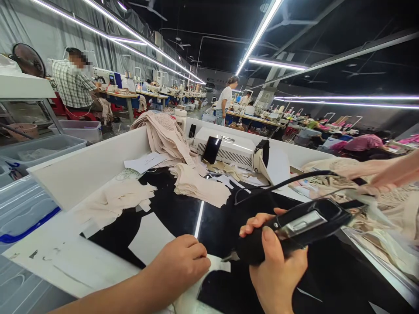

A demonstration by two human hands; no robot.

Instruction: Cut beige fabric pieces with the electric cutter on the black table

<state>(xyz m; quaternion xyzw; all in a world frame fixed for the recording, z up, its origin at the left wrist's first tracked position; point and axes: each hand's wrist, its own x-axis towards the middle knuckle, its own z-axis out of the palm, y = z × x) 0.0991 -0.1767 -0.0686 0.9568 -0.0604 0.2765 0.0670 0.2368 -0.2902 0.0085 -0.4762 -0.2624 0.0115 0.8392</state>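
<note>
My right hand (278,261) is wrapped around a black handheld electric cutter (294,229) with a metal plate on its side and a cable at its back end. The cutter's metal tip points left and meets the edge of a pale fabric strip (218,263) on the black tabletop. My left hand (183,266) is closed, its fingertips pressed together on that strip just left of the tip. Part of the strip runs down under the left forearm. A white sheet (150,237) lies flat behind the left hand.
Stacked beige fabric pieces (199,185) and a loose beige pile (114,198) lie beyond my hands. A phone (212,149) leans on a white vented box (225,146). More fabric (393,209) heaps at right. Clear plastic bins (29,209) stand left. People work at tables farther back.
</note>
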